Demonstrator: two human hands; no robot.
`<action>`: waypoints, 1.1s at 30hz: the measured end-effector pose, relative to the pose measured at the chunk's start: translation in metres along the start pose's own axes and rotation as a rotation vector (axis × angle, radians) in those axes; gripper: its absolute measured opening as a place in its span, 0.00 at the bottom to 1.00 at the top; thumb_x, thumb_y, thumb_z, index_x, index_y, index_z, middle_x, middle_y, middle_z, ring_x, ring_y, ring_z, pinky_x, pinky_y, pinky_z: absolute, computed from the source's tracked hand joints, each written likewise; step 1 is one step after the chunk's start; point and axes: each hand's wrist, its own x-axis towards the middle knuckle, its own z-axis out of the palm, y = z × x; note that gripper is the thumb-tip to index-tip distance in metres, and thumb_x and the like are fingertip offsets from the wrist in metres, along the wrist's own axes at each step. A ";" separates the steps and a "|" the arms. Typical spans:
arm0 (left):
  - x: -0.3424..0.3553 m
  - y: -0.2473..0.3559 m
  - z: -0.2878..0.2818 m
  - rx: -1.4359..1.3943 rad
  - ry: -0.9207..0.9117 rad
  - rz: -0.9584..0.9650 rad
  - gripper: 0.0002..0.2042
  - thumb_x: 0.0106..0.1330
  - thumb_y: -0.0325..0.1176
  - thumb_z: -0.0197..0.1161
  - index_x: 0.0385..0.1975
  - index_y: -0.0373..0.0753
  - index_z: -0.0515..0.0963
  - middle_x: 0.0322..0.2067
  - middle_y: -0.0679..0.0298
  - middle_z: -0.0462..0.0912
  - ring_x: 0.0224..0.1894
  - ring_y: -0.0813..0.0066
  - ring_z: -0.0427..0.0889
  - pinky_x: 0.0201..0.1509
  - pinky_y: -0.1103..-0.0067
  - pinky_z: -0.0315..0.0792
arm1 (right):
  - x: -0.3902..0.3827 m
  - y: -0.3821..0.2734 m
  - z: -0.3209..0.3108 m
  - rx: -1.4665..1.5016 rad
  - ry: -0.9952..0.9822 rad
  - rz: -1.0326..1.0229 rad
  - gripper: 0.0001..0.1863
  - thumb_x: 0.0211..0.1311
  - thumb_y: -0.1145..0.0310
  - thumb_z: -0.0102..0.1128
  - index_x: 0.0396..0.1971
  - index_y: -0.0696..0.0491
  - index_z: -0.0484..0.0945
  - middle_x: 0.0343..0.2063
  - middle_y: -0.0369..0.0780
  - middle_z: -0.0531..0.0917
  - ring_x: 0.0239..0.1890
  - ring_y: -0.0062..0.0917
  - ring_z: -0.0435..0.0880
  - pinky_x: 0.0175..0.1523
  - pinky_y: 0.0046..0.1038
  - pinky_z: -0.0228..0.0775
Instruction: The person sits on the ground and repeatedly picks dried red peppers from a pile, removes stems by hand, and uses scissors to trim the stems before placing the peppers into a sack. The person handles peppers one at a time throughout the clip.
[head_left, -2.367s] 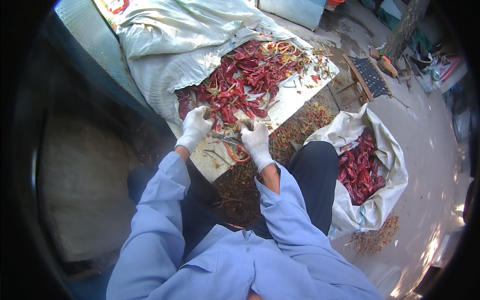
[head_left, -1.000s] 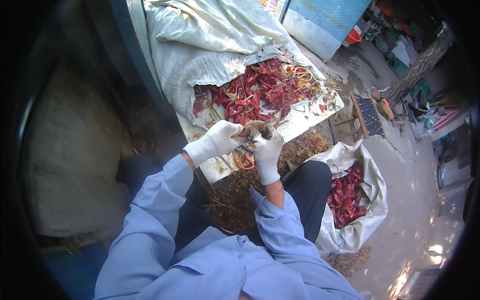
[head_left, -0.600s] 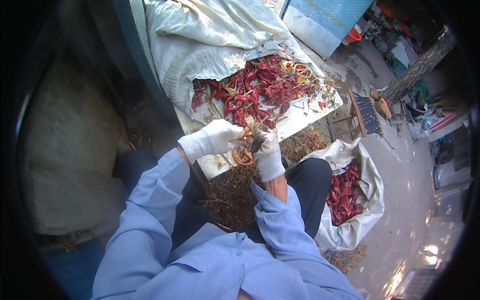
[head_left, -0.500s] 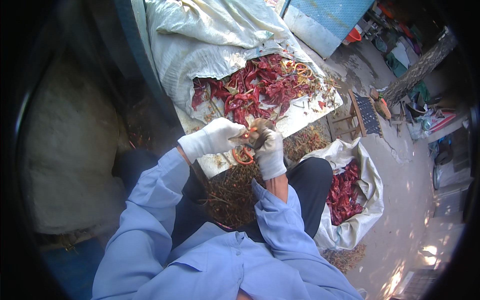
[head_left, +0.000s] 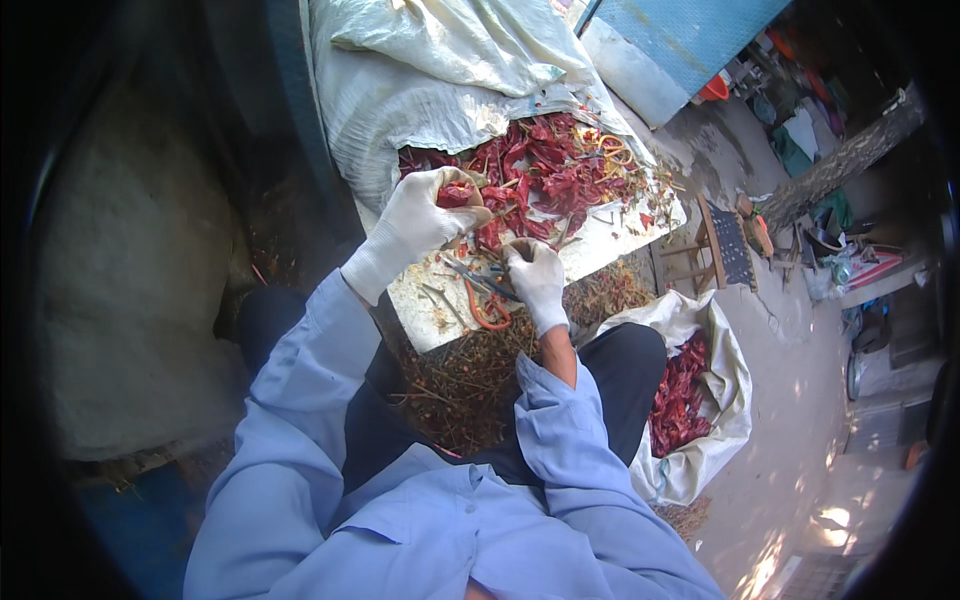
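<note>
My left hand (head_left: pixel 420 218), in a white knit glove, is closed around a dried red chili pepper (head_left: pixel 455 194) above the near edge of a chili pile (head_left: pixel 545 165). Lower and to the right, my right hand (head_left: pixel 537 282), also gloved, has its thumb and fingers pressed together; whatever they hold, if anything, is hidden. Beside it a pair of scissors (head_left: pixel 487 310) with an orange-red handle lies on the pale board (head_left: pixel 425 310), among stems and seeds. The pile spills out of a big white woven sack (head_left: pixel 400 115) lying on the board.
To the right of my knee stands an open white sack (head_left: pixel 735 400) holding red chilies (head_left: pixel 680 400). Stems and scraps (head_left: pixel 460 390) cover the ground between my legs. A small wooden stool (head_left: pixel 715 243) and a log (head_left: pixel 850 155) are farther right. Orange-yellow loops (head_left: pixel 614 150) sit on the pile.
My hands were together over the board and have come apart. The left has moved up to the pile and now holds a chili; the right has shifted slightly down, uncovering more of the scissors.
</note>
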 end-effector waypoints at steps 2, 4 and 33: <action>0.000 0.001 0.000 0.077 0.100 0.075 0.13 0.57 0.32 0.80 0.38 0.33 0.87 0.29 0.61 0.90 0.32 0.84 0.86 0.40 0.81 0.80 | 0.013 -0.012 0.010 -0.173 -0.019 -0.007 0.18 0.61 0.55 0.70 0.40 0.54 0.89 0.39 0.48 0.89 0.43 0.39 0.89 0.50 0.39 0.78; 0.001 0.001 -0.002 0.052 0.077 0.048 0.13 0.57 0.32 0.80 0.39 0.34 0.88 0.31 0.60 0.90 0.33 0.83 0.86 0.42 0.80 0.80 | 0.024 -0.021 0.021 -0.315 -0.031 -0.007 0.19 0.59 0.51 0.72 0.38 0.52 0.88 0.41 0.47 0.88 0.46 0.42 0.88 0.53 0.42 0.78; 0.017 -0.048 0.007 0.837 -0.178 0.244 0.15 0.62 0.35 0.70 0.48 0.43 0.85 0.42 0.56 0.87 0.47 0.56 0.87 0.51 0.66 0.80 | 0.020 -0.061 -0.037 0.334 -0.217 -0.342 0.08 0.63 0.80 0.65 0.41 0.60 0.85 0.37 0.39 0.89 0.38 0.21 0.87 0.47 0.24 0.79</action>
